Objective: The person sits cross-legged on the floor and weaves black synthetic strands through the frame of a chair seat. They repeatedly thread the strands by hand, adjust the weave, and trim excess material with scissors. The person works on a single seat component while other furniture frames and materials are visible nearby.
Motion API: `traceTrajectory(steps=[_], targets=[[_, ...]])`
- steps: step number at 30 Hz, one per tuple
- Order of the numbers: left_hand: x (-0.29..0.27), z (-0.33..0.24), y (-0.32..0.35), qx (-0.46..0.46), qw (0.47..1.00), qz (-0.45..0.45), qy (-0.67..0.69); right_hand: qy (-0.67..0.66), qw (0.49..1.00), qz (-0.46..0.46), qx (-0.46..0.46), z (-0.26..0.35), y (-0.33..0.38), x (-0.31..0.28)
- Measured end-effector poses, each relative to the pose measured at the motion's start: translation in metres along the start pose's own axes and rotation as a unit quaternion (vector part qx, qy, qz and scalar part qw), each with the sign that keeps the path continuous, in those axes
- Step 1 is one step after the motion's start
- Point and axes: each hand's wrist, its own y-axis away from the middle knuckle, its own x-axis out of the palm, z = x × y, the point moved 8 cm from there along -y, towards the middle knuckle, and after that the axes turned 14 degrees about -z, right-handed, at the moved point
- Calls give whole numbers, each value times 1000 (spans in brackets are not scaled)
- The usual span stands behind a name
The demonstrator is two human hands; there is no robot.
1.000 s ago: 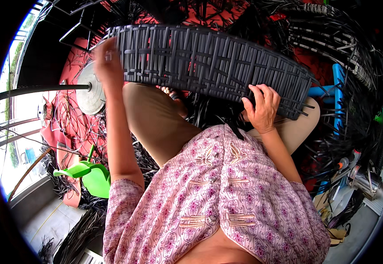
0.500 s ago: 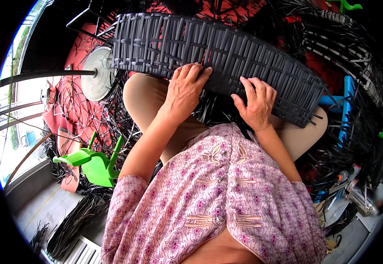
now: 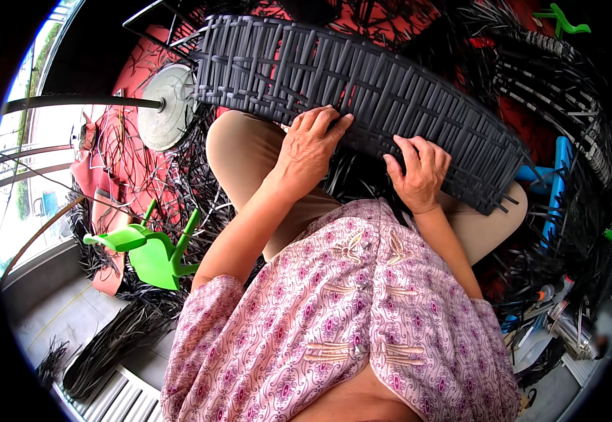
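Note:
A dark grey woven wicker panel (image 3: 362,81), long and curved, lies across my bent knees with a slatted weave of flat strips. My left hand (image 3: 311,148) is closed on its near edge, left of the middle, with bent fingers on the weave. Farther right, my right hand (image 3: 422,172) curls its fingers over the same edge, thumb apart from the index finger. What lies under the fingertips is hidden. Loose strip ends stick out at the panel's right end.
Black strips (image 3: 119,341) lie heaped around me on a red floor covering (image 3: 133,60). At left are a green plastic chair-shaped piece (image 3: 154,257) and a round grey disc (image 3: 168,105). Blue tubing (image 3: 558,190) and tools (image 3: 570,327) lie at right.
The whole view has shifted, so the panel and surroundings appear farther right. Both hands stay at the panel's near edge, with little change in their finger positions.

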Motion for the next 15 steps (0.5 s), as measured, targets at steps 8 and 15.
traceTrajectory(steps=[8, 15], targets=[[-33, 21, -10, -42, 998, -32, 28, -7, 1000, -1, -11, 3, -2, -1], [-42, 68, -7, -53, 994, -21, -89, 13, 1000, 0, -12, 7, -5, -4]])
